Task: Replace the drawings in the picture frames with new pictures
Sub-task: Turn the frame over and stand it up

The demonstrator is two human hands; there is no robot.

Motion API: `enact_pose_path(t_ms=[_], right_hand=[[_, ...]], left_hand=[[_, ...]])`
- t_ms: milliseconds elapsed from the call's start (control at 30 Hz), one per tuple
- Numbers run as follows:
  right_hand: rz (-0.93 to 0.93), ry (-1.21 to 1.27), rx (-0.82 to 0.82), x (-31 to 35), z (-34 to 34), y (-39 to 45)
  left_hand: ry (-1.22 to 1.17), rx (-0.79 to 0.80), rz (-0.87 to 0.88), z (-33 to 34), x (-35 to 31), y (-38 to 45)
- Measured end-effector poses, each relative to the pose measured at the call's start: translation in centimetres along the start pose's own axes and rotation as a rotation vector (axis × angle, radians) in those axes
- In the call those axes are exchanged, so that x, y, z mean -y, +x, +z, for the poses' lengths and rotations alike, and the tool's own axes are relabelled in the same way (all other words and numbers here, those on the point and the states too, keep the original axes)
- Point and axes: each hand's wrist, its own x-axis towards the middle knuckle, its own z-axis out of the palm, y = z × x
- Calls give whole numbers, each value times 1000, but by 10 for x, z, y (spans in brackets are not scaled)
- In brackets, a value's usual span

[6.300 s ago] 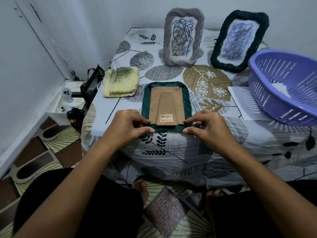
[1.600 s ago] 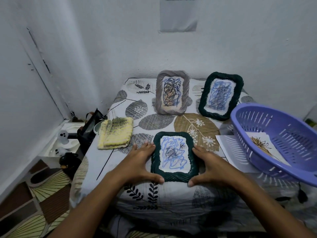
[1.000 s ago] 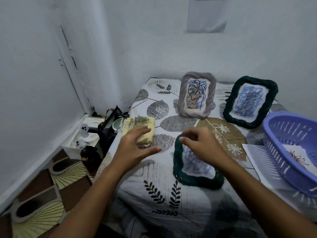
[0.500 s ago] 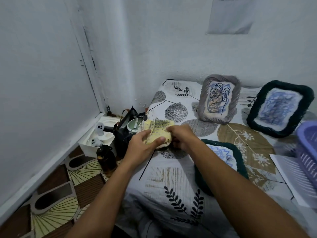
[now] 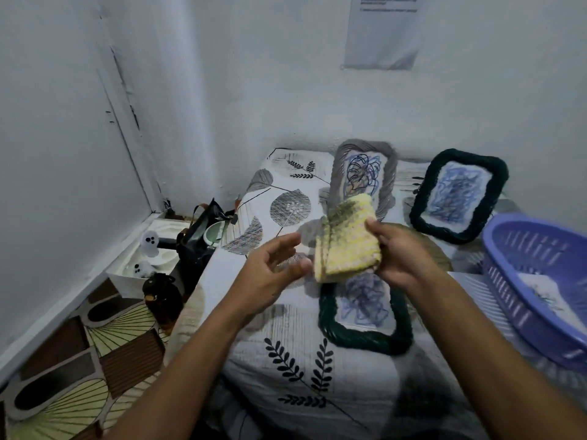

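My right hand [image 5: 401, 251] grips a folded yellow knitted cloth [image 5: 346, 240] and holds it in the air above the table. My left hand [image 5: 272, 274] hovers just left of the cloth with its fingers spread, holding nothing. Below the cloth a dark green frame [image 5: 359, 331] with a blue scribbled drawing lies face up on the table. A grey frame [image 5: 386, 185] and a second dark green frame [image 5: 457, 195], both with scribbled drawings, lean against the back wall.
A purple basket [image 5: 521, 268] with a drawing sheet inside stands at the right on white paper [image 5: 476, 290]. The table wears a leaf-print cloth [image 5: 286, 360]. A black bag [image 5: 198, 239], a dark bottle [image 5: 162, 296] and a white tray [image 5: 152, 249] sit on the floor at left.
My right hand has lifted the yellow cloth off the table's left side and carried it to the right above the flat green frame. My left hand let go of it and opened.
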Motion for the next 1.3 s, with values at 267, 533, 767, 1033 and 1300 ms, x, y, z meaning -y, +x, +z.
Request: enact_pose_path(t_ms=[267, 533, 767, 1033, 1300], right_hand=[[-773, -1160, -447, 32, -58, -29], [-519, -1359, -163, -18, -61, -1], [-380, -1518, 97, -27, -67, 21], [-352, -1744, 238, -26, -56, 29], [-464, -1911, 314, -37, -54, 29]], left_hand=[[472, 177, 67, 40, 9, -3], [773, 337, 46, 38, 19, -1], [935, 392, 42, 36, 29, 3], [911, 355, -40, 36, 21, 1], [937, 335, -120, 35, 25, 4]])
